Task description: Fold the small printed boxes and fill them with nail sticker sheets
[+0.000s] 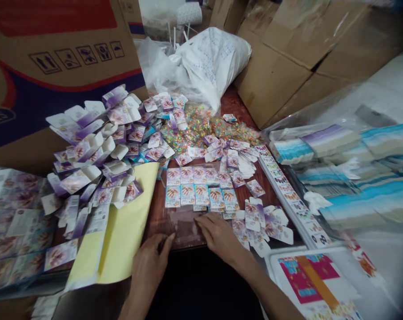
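A sheet of clear plastic film (184, 229) lies on the dark wooden table, spanning the gap between my hands. At its left edge, my left hand (151, 260) is closed, with thumb and index finger curled together at the film. My right hand (219, 235) is closed at the film's right edge, its fingertips pressed down on it. Just beyond the film, small printed boxes are set in rows: blue-and-white boxes (187, 194) in front, purple-and-white boxes (199, 174) behind. Loose flattened cartons (253, 215) lie beside my right hand.
A heap of open small cartons (88, 151) rises at left beside a yellow sheet (128, 226). Behind lie bags of colourful bits (201, 129) and a white sack (215, 58). Large cardboard boxes (88, 26) flank the table. Plastic-wrapped blue-striped stacks (364, 178) stand at right.
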Available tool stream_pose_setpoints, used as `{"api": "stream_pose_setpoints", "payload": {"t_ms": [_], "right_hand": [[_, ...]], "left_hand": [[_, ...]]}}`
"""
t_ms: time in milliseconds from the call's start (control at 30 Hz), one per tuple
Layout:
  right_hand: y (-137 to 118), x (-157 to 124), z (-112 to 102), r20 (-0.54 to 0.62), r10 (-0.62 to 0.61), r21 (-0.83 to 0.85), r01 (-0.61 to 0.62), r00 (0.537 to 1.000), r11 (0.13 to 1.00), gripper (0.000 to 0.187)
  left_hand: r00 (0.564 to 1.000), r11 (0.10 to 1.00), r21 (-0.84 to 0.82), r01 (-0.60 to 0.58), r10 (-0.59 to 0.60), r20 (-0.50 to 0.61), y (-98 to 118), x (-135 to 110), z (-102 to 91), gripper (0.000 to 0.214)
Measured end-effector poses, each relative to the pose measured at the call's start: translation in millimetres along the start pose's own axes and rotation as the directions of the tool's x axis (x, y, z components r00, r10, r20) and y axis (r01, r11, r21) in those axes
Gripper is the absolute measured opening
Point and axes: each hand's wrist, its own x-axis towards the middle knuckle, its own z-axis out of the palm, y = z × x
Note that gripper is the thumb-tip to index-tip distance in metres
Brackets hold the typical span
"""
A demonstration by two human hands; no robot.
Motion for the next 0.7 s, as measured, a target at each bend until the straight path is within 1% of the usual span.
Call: {"api": "stream_pose_setpoints", "payload": {"t_ms": [100, 167, 200, 267, 333, 367, 433, 533, 633, 700], "right_hand": [[6, 15, 5, -0.070, -0.018, -0.029, 0.016, 0.997, 0.999, 0.029], [3, 14, 3, -0.082, -0.040, 0.018, 0.042, 0.996, 0.999, 0.030], [2, 9, -1, -0.058, -0.049, 0.060, 0.053, 0.997, 0.997, 0.030], [1, -5, -13, 0.030, -0.053, 0.122, 0.049, 0.998, 0.991, 0.029], [6, -16, -22, 0.108, -0.048, 0.098, 0.038, 0.993, 0.994, 0.027], [9, -18, -25, 0.119, -0.040, 0.053, 0.034, 0.992, 0.998, 0.027], [18, -15, -24, 0.081, -0.006, -0.044, 0.010, 0.997, 0.999, 0.029], [26, -3, -13, -0.053, 0.044, -0.112, -0.049, 0.998, 0.992, 0.031], [26, 1, -4, -0.144, 0.062, -0.096, -0.076, 0.988, 0.993, 0.031], [26, -4, -5, -0.144, 0.064, -0.051, -0.072, 0.988, 0.996, 0.030]], "left_hand": [[0.999, 0.998, 0.047, -0.045, 0.045, -0.017, -2, 2, 2.2, 0.033], [0.998, 0.996, 0.077, -0.038, 0.043, -0.054, -4, 2, 3.2, 0.032], [0.997, 0.996, 0.087, -0.033, 0.039, -0.069, -5, 2, 3.4, 0.031], [0.996, 0.995, 0.100, -0.025, 0.033, -0.084, -6, 1, 3.2, 0.030], [0.997, 0.994, 0.102, -0.026, 0.034, -0.075, -5, 0, 2.3, 0.031], [0.997, 0.995, 0.100, -0.032, 0.039, -0.065, -5, 1, 1.7, 0.031], [0.998, 0.995, 0.094, -0.041, 0.045, -0.040, -5, 2, 0.5, 0.030], [0.999, 0.993, 0.107, -0.043, 0.045, -0.015, -5, 2, -1.3, 0.030], [0.996, 0.988, 0.143, -0.063, 0.071, -0.052, -8, 1, -1.9, 0.030], [0.989, 0.981, 0.171, -0.096, 0.113, -0.092, -12, 0, -0.8, 0.031]]}}
